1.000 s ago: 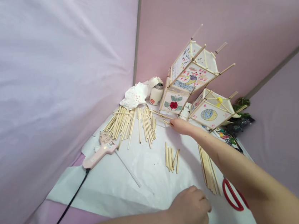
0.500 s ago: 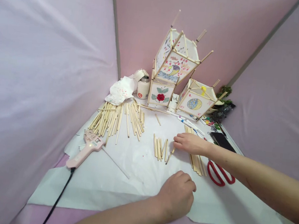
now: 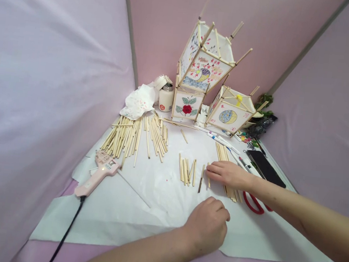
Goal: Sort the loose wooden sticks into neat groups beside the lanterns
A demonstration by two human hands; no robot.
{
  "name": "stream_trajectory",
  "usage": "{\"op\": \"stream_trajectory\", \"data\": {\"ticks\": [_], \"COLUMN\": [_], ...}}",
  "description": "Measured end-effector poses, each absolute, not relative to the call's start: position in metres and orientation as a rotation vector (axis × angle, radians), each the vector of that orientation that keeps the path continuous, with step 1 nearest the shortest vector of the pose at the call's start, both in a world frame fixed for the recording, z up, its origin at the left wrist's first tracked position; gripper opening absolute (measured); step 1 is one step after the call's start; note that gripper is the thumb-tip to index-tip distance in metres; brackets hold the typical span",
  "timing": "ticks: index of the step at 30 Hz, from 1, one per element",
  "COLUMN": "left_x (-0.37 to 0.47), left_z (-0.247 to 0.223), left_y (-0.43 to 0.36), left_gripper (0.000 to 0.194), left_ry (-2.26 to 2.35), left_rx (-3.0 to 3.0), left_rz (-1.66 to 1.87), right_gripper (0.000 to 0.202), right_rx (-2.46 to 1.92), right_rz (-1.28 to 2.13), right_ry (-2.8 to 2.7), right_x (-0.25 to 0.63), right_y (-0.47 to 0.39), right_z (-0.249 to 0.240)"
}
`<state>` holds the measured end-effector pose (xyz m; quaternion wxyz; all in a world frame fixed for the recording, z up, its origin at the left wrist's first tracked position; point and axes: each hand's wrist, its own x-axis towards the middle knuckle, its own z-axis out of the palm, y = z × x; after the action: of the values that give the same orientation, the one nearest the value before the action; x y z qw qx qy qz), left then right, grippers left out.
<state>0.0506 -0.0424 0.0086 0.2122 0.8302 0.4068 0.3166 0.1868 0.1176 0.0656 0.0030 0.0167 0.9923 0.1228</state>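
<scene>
Short stick (image 3: pixel 209 182) is observed on the white sheet (image 3: pixel 132 227), partly covered by the fingertips of the right hand (image 3: pixel 229 175). Whether it is pinched or only pressed down cannot be told. The left hand (image 3: pixel 206 227) is loosely clenched, nearer the wearer; nothing is seen in it, though its palm is hidden. Step in hand is judged to be the handling or placing of single sticks: a dark-ended stick (image 3: pixel 200 184) is noted just left of the right fingertips, roughly parallel, with a group of short sticks (image 3: pixel 185 171) beyond it. For any shift of the covered stick, a light fingertip hold would be called for, so that the neighbour is not nudged. Longer sticks (image 3: pixel 221 152) are partly covered by the right hand and could be dragged by it. Red-handled scissors (image 3: pixel 257 212) are partly hidden by the right forearm, and a phone (image 3: pixel 267 170) is seen beyond it. Pens (image 3: pixel 217 139) and a paper lantern (image 3: pixel 228 116) are noted farther out from the grip. Well left of both hands, a glue gun (image 3: pixel 95 181) is seen, its cord (image 3: pixel 69 228) led toward the near edge.
</scene>
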Motion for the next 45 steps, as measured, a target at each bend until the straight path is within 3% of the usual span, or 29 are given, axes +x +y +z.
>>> {"op": "stream_trajectory", "data": {"ticks": [5,14,32,35,38,41,45], "left_x": [0.051,0.051,0.051,0.051,0.050,0.051,0.051], "left_z": [0.008,0.008,0.006,0.006,0.006,0.006,0.006], "left_y": [-0.042,-0.043,-0.042,-0.042,-0.042,-0.043,-0.043], "left_gripper": [0.020,0.019,0.020,0.019,0.019,0.019,0.020], "left_ry": [1.133,1.135,1.123,1.118,1.140,1.149,1.151], "left_rx": [2.318,2.300,2.322,2.335,2.341,2.359,2.364], "left_rz": [0.859,0.897,0.872,0.861,0.839,0.833,0.842], "right_gripper": [0.035,0.029,0.029,0.027,0.022,0.021,0.026], "right_rx": [0.142,0.054,-0.060,0.209,0.678,0.857,1.434], "right_rz": [0.306,0.196,0.424,0.241,-0.132,-0.524,-0.357], "right_ry": [3.173,3.089,3.169,3.289,3.329,3.334,3.033], "right_x": [0.182,0.167,0.153,0.134,0.090,0.040,0.009], "right_y": [0.109,0.114,0.128,0.124,0.120,0.132,0.178], "right_z": [0.063,0.067,0.067,0.073,0.079,0.088,0.095]}}
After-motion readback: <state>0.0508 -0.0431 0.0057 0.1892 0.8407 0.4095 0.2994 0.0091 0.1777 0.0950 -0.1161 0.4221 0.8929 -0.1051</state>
